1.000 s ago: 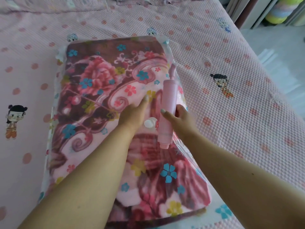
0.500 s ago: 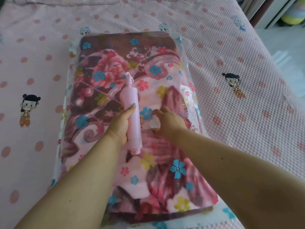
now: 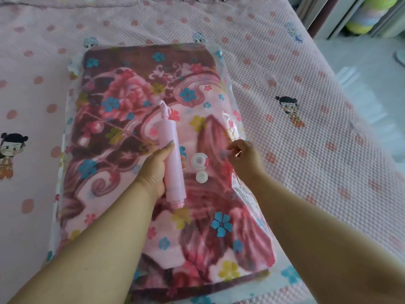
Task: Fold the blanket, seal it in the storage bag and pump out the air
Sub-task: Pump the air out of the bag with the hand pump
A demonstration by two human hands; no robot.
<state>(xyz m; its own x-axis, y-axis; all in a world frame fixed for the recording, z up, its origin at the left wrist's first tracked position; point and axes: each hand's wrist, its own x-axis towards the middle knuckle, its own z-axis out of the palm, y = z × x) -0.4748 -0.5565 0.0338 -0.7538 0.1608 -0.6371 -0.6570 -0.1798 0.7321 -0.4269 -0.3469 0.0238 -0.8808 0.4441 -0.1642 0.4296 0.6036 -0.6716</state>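
The folded floral blanket point(image 3: 135, 119) lies inside the clear storage bag point(image 3: 245, 200) on the bed. My left hand point(image 3: 155, 170) grips a pink hand pump point(image 3: 172, 159), which lies lengthwise on the bag with its handle pointing away from me. Just right of the pump sits the bag's white round valve point(image 3: 199, 160), uncovered, with its white cap point(image 3: 201, 177) beside it on the near side. My right hand point(image 3: 243, 159) hovers to the right of the valve with loosely curled fingers and holds nothing that I can make out.
The bag rests on a pink dotted bedspread point(image 3: 306, 150) printed with cartoon figures. The bed's right edge drops to a pale floor point(image 3: 372, 69). Shelving with a colourful rolled item point(image 3: 363, 16) stands at the far right.
The pump passed from my right hand to my left. My right hand then worked at the valve and has drawn away to the right, leaving the cap off.
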